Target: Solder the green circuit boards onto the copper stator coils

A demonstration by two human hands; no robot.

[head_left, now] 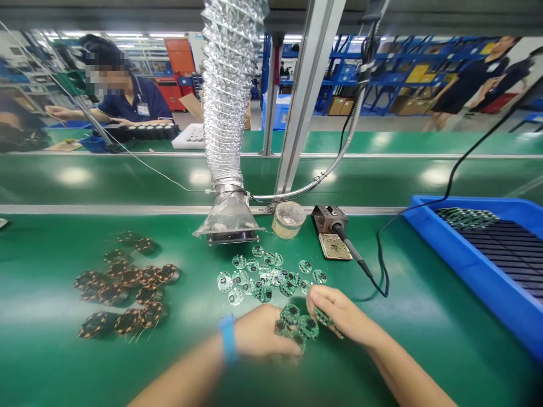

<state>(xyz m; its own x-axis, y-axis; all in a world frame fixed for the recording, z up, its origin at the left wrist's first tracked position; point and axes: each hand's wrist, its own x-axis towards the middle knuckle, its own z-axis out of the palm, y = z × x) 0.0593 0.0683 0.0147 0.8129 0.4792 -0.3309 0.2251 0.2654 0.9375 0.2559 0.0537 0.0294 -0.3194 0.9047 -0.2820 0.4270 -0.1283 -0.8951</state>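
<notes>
My left hand, with a blue band at the wrist, is closed around several small round green circuit boards. Opposite it, my right hand grips more of these boards, one of them a green disc under the fingers. Some fingers of both hands are hidden or blurred. Just beyond them, a loose spread of round circuit boards lies on the green bench top. Farther left sits a group of round copper-wound coils, some with thin wires sticking out.
A foil exhaust duct ends in a hood behind the boards. Right of it stand a round tub and a soldering iron in its holder. A blue tray is at right. A co-worker sits across the bench.
</notes>
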